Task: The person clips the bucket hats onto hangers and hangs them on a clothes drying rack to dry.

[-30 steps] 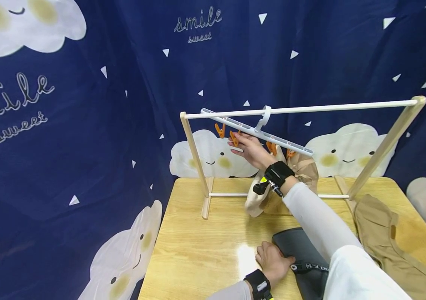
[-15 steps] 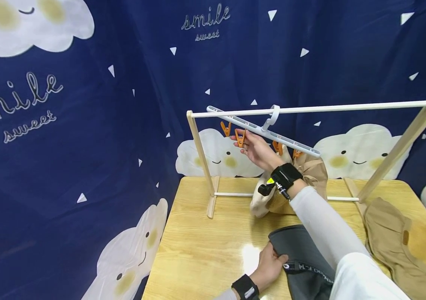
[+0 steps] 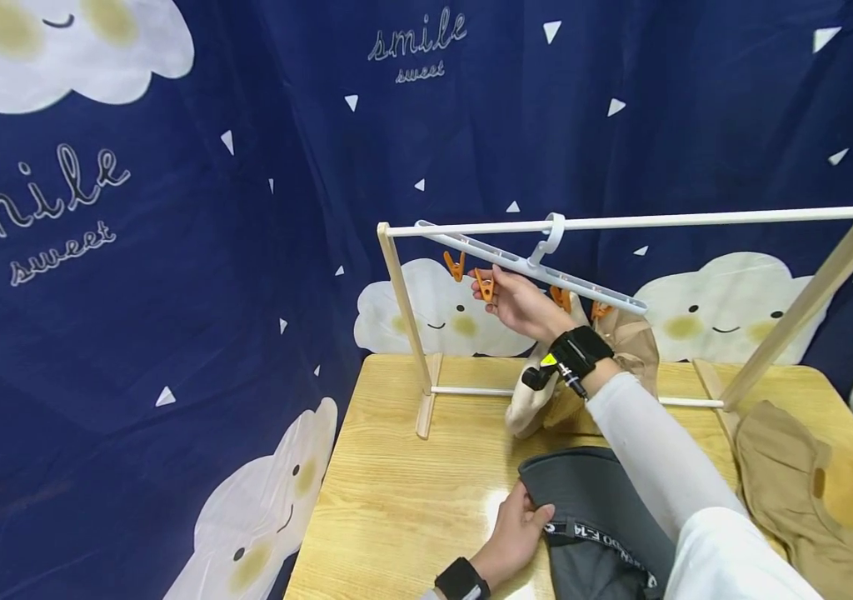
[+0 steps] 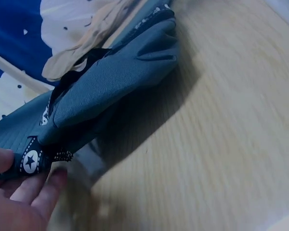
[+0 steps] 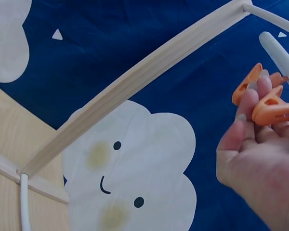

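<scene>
In the head view my left hand [image 3: 507, 537] grips the brim of a dark grey hat [image 3: 584, 483] low over the table. A black band with white lettering circles the hat; the left wrist view shows the star patch [image 4: 31, 161] on it beside my fingers. Raised to the rack, my right hand [image 3: 524, 307] has its fingers around an orange clip [image 3: 485, 287] below the pale hanger [image 3: 539, 268]. A second orange clip [image 3: 455, 266] hangs to its left. A tan hat-like piece [image 3: 632, 342], partly hidden by my right arm, hangs from the hanger's other clips.
The hanger hooks over the white rail [image 3: 696, 219] of a small wooden rack. Its left post [image 3: 406, 304] and right post [image 3: 809, 308] stand on the table [image 3: 389, 492]. A tan cloth piece [image 3: 779, 467] lies at the right. Behind hangs a dark blue curtain [image 3: 284, 250] with cloud prints.
My left hand has taken hold of the hat's brim and drawn it leftward, spreading more of it into view. The right hand stays at the same clip while the head view has shifted slightly.
</scene>
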